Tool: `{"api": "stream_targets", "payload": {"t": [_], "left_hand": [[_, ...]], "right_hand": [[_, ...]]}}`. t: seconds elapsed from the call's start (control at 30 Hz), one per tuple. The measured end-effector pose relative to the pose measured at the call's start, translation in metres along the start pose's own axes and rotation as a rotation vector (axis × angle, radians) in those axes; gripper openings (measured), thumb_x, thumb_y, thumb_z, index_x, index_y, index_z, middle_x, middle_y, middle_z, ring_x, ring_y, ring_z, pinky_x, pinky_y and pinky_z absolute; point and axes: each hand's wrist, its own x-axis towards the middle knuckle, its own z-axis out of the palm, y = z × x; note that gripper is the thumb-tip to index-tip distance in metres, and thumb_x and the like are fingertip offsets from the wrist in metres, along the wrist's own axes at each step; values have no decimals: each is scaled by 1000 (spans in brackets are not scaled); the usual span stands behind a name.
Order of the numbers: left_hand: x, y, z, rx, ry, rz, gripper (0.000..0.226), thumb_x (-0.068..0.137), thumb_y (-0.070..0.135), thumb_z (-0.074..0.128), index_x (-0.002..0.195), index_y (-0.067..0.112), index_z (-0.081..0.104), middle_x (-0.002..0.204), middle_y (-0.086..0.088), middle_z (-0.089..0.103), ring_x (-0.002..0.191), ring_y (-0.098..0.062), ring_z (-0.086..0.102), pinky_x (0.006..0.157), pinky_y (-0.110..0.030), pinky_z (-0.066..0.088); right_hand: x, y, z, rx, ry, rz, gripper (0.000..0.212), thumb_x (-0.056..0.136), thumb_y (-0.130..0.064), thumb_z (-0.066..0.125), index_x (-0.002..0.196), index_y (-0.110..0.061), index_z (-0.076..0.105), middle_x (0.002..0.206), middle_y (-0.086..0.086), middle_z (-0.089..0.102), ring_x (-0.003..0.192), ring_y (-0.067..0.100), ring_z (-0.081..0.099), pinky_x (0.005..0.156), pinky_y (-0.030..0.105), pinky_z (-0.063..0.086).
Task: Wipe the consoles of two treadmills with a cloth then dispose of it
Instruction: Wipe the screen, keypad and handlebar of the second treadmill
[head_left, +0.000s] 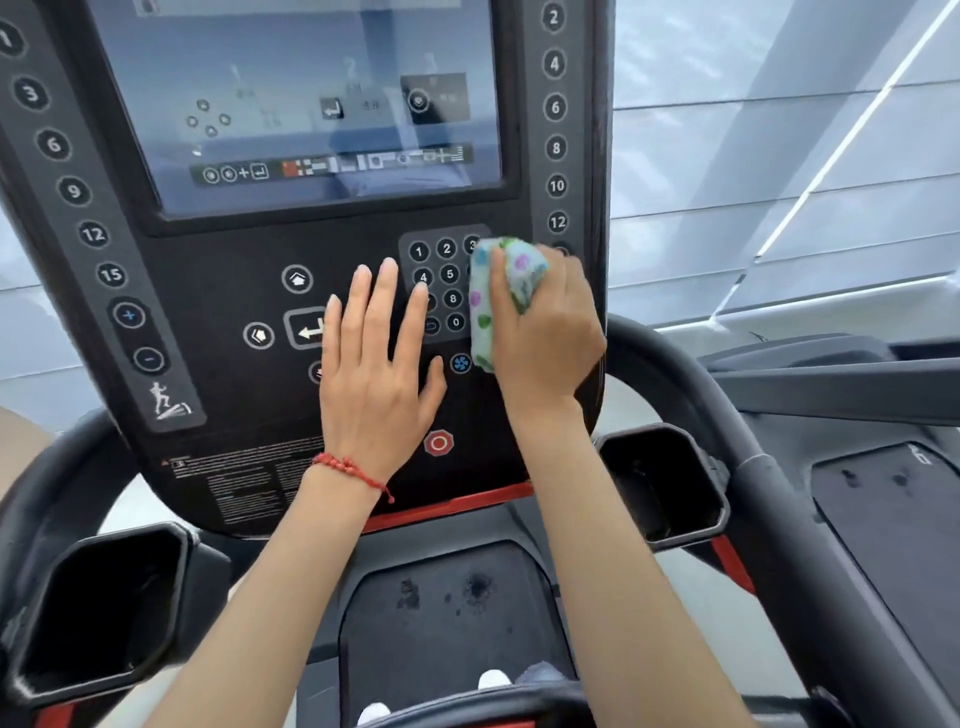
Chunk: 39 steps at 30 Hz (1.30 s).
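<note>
A black treadmill console (234, 415) with a touchscreen (296, 104) and a number keypad (447, 275) fills the view. My right hand (545, 343) is shut on a bunched pale cloth with green, purple and blue dots (493, 291), pressing it on the keypad's right side. My left hand (374, 364) lies flat with fingers spread on the console's middle buttons, a red string bracelet at its wrist. A second treadmill (883, 493) stands to the right, only its deck and rail visible.
Cup holders sit at the console's lower left (98, 608) and lower right (660, 483). A curved black handlebar (727, 441) runs down the right. The red stop button (439, 443) lies below my hands. Large windows with blinds (779, 156) are behind.
</note>
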Motion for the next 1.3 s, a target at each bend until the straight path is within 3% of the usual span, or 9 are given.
{"api": "stream_targets", "payload": {"t": [0.17,0.5,0.77,0.93,1.03,1.17,1.3], "left_hand": [[1,5,0,13,7,-29,48,91,20,53,135,1,47,142,-26,37,135,-39,29,112,-53,22],[10,11,1,16,31,-28,50,88,20,56,134,2,48,142,-24,39,135,-38,28,113,-52,21],[13,12,2,25,26,-31,51,88,21,55,135,3,47,143,-23,38,135,-37,29,112,-52,22],[14,13,3,28,34,-35,50,87,21,55,134,3,49,142,-24,39,135,-37,30,111,-53,24],[14,13,2,30,24,-33,50,87,21,55,134,3,49,142,-24,39,135,-38,31,111,-54,25],[15,12,1,37,20,-32,50,87,21,55,133,4,50,142,-24,39,134,-38,31,110,-54,26],[15,13,1,33,14,-32,50,86,21,56,133,4,50,142,-24,39,134,-38,32,109,-54,27]], "right_hand": [[21,-2,5,20,10,-69,36,84,-42,55,84,-7,64,66,6,60,55,20,58,43,23,41],[-21,53,-27,-1,-71,33,31,84,-36,57,86,-5,63,69,8,64,57,23,61,48,21,43],[72,23,-8,53,7,65,48,83,-49,50,81,-2,62,68,11,63,56,27,59,51,24,36],[153,-9,4,65,-63,32,45,90,-50,45,99,-9,60,92,3,63,71,12,47,62,23,33],[186,-26,6,45,-114,20,45,91,-53,40,104,-13,58,98,-3,62,78,12,50,64,21,29],[192,-28,10,40,-126,16,47,90,-55,39,104,-14,57,99,-4,62,82,12,54,64,20,28],[176,-23,10,86,-131,21,46,90,-54,41,104,-13,57,95,-1,63,73,10,46,63,22,31]]}}
